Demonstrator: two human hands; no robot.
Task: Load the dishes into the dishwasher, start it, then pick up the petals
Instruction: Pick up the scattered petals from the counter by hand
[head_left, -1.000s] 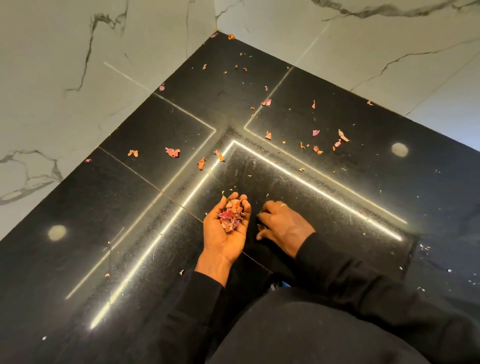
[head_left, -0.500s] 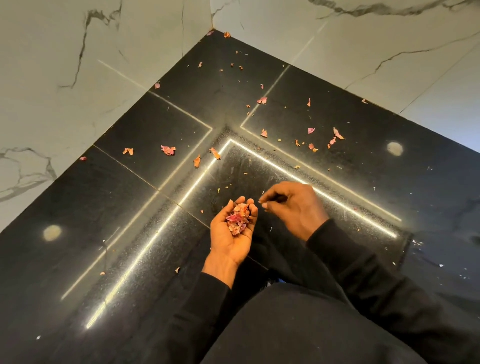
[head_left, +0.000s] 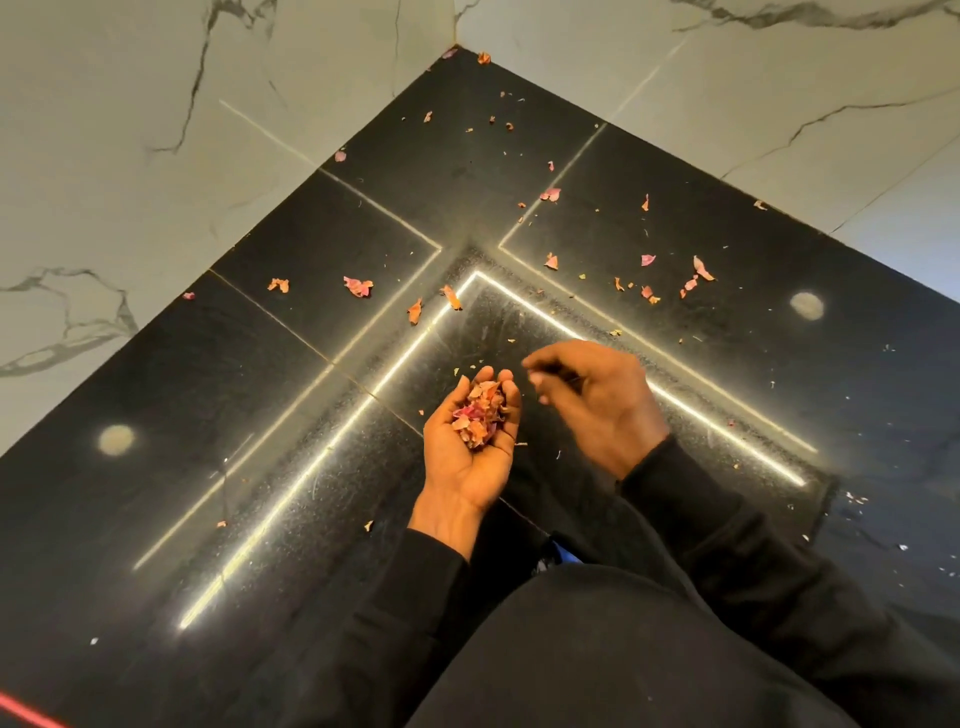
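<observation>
Cupping petals (head_left: 480, 415) palm-up, left hand (head_left: 465, 467) grips them; right hand (head_left: 602, 400) hovers beside, blurred, grip unclear.

Two hands (head_left: 467, 467) (head_left: 597, 402), one palmful of petals (head_left: 480, 415), some twenty loose petals (head_left: 358, 286)
</observation>
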